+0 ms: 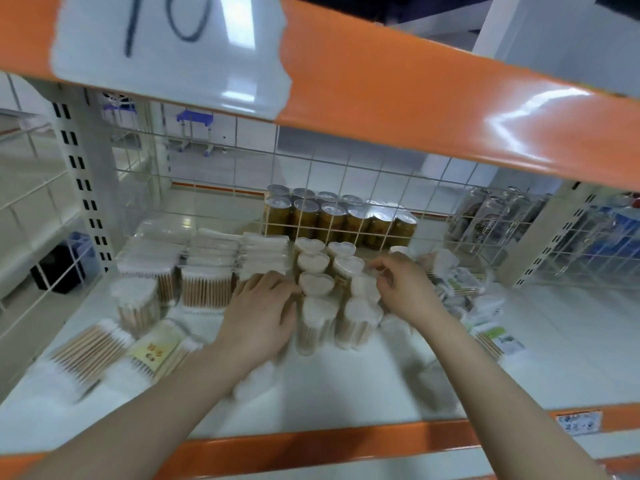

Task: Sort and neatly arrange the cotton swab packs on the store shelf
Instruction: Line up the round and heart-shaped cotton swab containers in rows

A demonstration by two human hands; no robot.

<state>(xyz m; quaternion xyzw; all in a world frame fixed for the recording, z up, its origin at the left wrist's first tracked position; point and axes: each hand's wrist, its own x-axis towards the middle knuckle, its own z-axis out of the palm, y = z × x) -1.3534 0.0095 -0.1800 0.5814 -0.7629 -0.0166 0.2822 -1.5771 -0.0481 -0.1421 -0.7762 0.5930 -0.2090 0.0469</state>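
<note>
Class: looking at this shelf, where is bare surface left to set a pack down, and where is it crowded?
Free: the front strip before the orange edge, and the right side beyond the loose flat packs. Crowded: the heart-lidded tubs between the left hand and right hand.

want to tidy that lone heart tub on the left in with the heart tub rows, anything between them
Yes. The left hand lies between the lone heart tub and the heart tub rows, resting against the rows' left side. Behind it, rectangular swab boxes stand close by.
</note>
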